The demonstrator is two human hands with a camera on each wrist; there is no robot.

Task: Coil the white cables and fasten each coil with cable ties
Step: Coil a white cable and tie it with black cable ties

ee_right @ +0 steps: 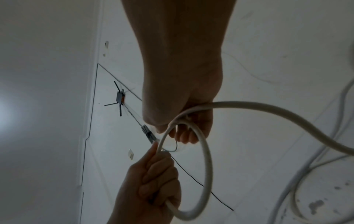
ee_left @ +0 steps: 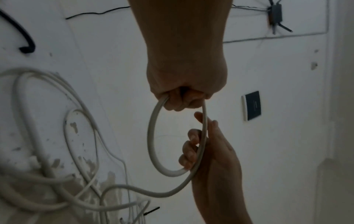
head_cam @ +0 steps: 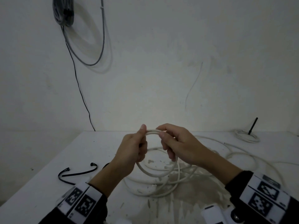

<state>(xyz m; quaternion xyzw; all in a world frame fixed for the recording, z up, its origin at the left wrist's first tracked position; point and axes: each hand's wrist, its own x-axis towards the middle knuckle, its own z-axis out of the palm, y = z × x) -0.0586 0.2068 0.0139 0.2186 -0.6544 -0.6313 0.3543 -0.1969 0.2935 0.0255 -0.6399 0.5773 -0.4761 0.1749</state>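
The white cable [head_cam: 155, 173] looks springy and light, its first loop above the desk [head_cam: 48, 183] gripped by left hand [head_cam: 129, 152] and right hand [head_cam: 176, 141] at the top, the best hold.

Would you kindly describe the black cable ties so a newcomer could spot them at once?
Start at the white table below the wall. Left of the left hand lie the black cable ties, thin curved strips. They are the only black items there; the loose cable pile beside them is white.

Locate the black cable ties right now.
In the head view, the black cable ties lie on the table, just left of the left hand.
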